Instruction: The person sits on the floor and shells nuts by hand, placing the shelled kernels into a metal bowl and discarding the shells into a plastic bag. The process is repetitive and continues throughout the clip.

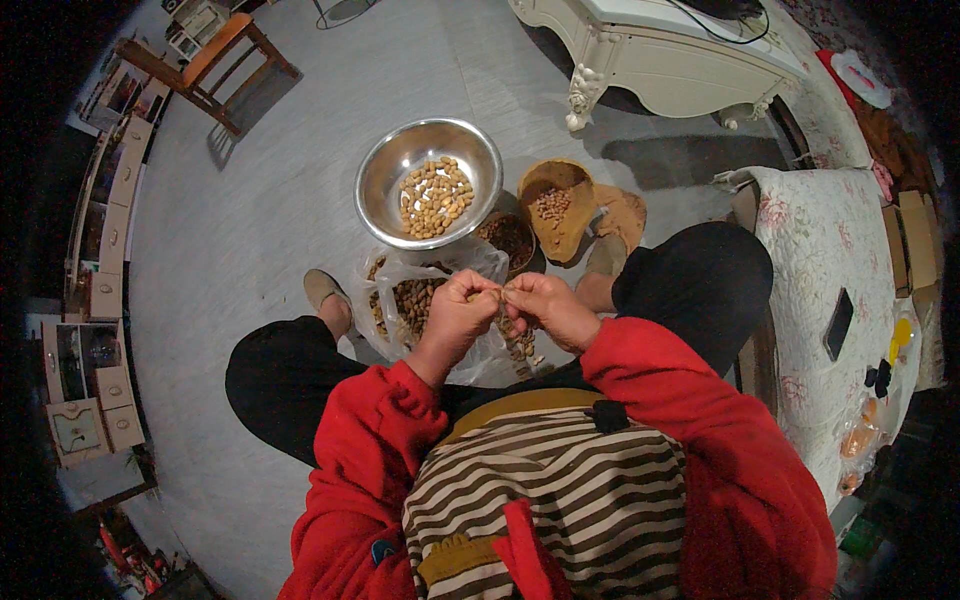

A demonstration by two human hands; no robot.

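Note:
My left hand and my right hand meet fingertip to fingertip above an open plastic bag. Both pinch a small item, apparently a peanut, mostly hidden by the fingers. Below my left hand, the clear bag holds darker unshelled peanuts. More peanuts or shells show below my right hand. Beyond the bag, a stainless steel basin contains pale tan peanuts. To its right lies a gourd scoop with pinkish shelled kernels. A small round container of dark reddish bits sits between them.
A wooden chair stands far left, near drawer cabinets. A carved cream table is at the upper right. On my right, a floral-covered seat carries a dark phone. My slippered feet flank the containers.

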